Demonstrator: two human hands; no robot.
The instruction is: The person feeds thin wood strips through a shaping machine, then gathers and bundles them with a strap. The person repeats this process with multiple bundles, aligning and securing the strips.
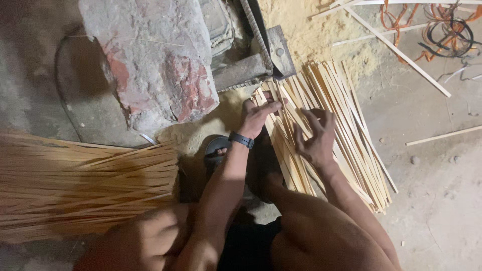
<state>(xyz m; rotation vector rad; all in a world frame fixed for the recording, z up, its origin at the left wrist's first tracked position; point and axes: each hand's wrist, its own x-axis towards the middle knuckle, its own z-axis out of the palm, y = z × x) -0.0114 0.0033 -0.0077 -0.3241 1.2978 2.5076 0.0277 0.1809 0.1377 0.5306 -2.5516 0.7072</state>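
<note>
A loose pile of thin pale wooden strips [326, 125] is spread on the concrete floor [432, 200], fanned out from a metal machine part [273, 52] towards the seated person's knees. Both hands are seen over this pile. The left hand [258, 116], with a dark watch [241, 139] on its wrist, is laid on the upper end of the strips just beside the metal part; its fingers are stretched flat and pressed on the slats, nothing being clenched. The right hand [316, 138] is held above the middle of the pile with fingers spread and slightly curled — released, touching or almost touching the top strips, though which cannot be told for certain.

The step in hand is judged to be the gathering and straightening of the strips: the ends are being steadied by the left hand while the loose ones are combed together by the right. For the next move, a closing of the spread fingers round a bunch would be called for, with the ends kept level so that no slat slides out sideways.

A second, larger bundle of strips [85, 185] is seen at the left, blurred, well apart from the hands. A rough brick-and-mortar block [150, 60] stands behind it — sawdust [321, 35] and orange cord [427, 25] lie beyond.
</note>
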